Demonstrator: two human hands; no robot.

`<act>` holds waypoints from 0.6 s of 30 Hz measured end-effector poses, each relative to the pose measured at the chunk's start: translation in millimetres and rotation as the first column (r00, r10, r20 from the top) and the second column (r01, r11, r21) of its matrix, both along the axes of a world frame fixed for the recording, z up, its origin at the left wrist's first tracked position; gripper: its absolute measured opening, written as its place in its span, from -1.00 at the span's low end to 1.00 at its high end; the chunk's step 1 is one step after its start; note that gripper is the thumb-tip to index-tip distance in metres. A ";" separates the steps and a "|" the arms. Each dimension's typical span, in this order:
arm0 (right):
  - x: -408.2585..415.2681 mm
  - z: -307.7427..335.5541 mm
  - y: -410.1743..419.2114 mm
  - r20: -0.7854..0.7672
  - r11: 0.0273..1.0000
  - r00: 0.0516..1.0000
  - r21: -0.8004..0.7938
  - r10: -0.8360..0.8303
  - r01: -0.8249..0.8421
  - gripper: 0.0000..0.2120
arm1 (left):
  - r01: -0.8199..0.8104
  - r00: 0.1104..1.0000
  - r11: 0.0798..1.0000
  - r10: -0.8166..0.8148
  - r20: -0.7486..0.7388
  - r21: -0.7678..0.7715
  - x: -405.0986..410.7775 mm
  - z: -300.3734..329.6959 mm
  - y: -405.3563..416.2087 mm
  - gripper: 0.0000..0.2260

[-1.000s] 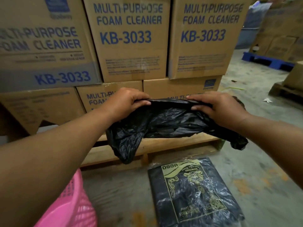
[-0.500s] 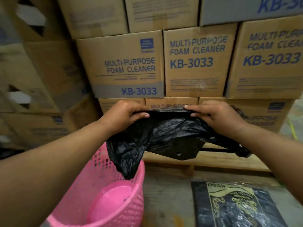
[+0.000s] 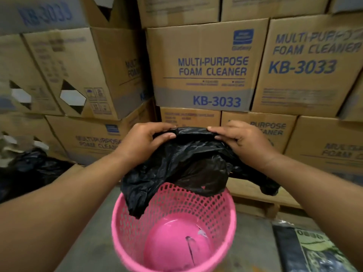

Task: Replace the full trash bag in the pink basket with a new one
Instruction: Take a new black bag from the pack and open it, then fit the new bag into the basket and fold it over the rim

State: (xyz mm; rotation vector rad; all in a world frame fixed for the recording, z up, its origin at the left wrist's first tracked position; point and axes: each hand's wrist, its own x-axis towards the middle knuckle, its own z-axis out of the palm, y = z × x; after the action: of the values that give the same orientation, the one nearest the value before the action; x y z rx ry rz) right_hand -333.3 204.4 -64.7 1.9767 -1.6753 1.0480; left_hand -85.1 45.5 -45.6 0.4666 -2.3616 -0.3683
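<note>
Left grip: pinches the black bag's top edge.
Right grip: pinches the same edge.
Bag: hangs above the pink basket, lowest fold inside its rim.

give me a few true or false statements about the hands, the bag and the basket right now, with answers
1. Both hands grip the top edge of the black bag. True: the left hand and the right hand each pinch it.
2. The pink basket already has a bag lining it. False: its pink bottom shows bare, with only small scraps on it.
3. The black bag hangs above the basket, its lower end dipping past the rim. True.
4. The pack of bags lies inside the basket. False: it lies on the floor to the basket's right.
5. The cardboard boxes behind read KB-3033. True.
</note>
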 end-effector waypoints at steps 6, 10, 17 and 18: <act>39.3 -7.9 -41.1 0.038 0.994 0.994 0.041 -0.107 0.105 -0.71 | 0.090 0.988 0.995 -0.084 -0.129 0.045 -2.0 -16.4 -51.6 -0.77; 62.6 -14.0 -57.3 0.073 0.975 0.975 0.091 -0.209 0.202 -0.70 | 0.170 0.975 0.982 -0.155 -0.158 0.085 -2.1 -37.2 -75.4 -0.78; 102.8 -53.3 -54.0 0.209 0.915 0.920 0.311 -0.331 0.258 -0.54 | 0.227 0.972 0.961 -0.212 -0.102 0.158 -1.5 -84.8 -69.6 -0.68; 107.5 -64.3 -49.5 0.224 0.897 0.910 0.362 -0.349 0.255 -0.54 | 0.228 0.974 0.954 -0.220 -0.058 0.197 1.4 -92.4 -62.9 -0.70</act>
State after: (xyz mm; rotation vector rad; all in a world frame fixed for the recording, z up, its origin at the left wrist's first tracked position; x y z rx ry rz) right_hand -225.8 154.9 -129.0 1.7135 -2.3612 1.0250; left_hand -83.7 -17.4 -137.9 0.2814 -2.3585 -0.7226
